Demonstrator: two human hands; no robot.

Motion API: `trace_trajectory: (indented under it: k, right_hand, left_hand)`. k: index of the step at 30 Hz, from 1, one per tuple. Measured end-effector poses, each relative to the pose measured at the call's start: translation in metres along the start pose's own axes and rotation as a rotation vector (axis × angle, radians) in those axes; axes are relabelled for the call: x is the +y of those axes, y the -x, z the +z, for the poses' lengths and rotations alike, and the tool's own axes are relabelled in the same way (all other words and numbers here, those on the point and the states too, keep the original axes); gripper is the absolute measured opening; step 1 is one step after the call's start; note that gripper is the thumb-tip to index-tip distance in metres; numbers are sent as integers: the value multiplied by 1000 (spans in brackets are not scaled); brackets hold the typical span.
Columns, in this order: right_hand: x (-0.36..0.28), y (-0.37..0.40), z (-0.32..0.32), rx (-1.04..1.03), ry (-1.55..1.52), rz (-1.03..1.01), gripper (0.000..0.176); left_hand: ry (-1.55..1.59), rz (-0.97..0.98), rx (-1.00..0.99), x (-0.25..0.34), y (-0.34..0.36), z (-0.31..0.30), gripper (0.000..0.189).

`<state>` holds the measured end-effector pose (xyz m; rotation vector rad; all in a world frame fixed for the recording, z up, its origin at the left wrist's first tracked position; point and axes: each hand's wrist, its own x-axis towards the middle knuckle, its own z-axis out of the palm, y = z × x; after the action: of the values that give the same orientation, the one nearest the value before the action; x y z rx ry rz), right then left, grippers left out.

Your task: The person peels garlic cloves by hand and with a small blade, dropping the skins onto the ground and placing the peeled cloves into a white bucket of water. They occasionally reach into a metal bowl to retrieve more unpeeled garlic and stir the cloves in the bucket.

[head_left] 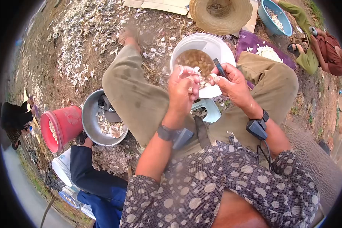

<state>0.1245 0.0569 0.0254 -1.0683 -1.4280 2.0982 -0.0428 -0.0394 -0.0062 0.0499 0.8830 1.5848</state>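
My left hand (183, 89) is curled over the white bucket (188, 40), holding several small whitish pieces that look like peeled cloves. My right hand (233, 84) is closed on a small dark knife (219, 67), its flat strip pointing up and left. Between that hand's thumb and finger is another whitish piece (212, 77). Brownish water with many pale pieces (195, 60) fills the bucket's lower part, just beyond my hands. Both hands are close together but apart.
A straw hat (220, 15) lies beyond the bucket, near a blue basin (279, 30) and a purple cloth (250, 41) with white pieces. At left stand a metal basin (89, 114) and a red bucket (70, 123). Other people sit at left and right; peelings (74, 57) cover the ground.
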Motion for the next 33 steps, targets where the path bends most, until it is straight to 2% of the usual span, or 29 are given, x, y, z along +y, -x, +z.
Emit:
trace_trajectory:
  k: [5,11,17,20,24,29,33]
  right_hand:
    - [4,0,5,-9,156,-100,17]
    - [-3,2,10,-56,337,-96,23]
    - [-9,4,14,-117,361,-135,27]
    - [-8,3,15,-120,365,-130,27]
    - [-9,0,18,-69,480,-195,24]
    - [-5,7,29,26,252,-125,21]
    - [-9,11,27,6,172,-75,19]
  left_hand:
    - [-220,-12,-46,-3,2,6,15]
    - [-431,136,-21,-8,2,3,14]
    - [-155,-44,-48,-1,3,5,10]
    - [-150,-47,-45,-4,2,-1,6]
    - [-242,96,-21,-5,5,2,6]
    - [-460,331,16,-5,8,7,9]
    - [-591,401,-60,-4,12,8,7]
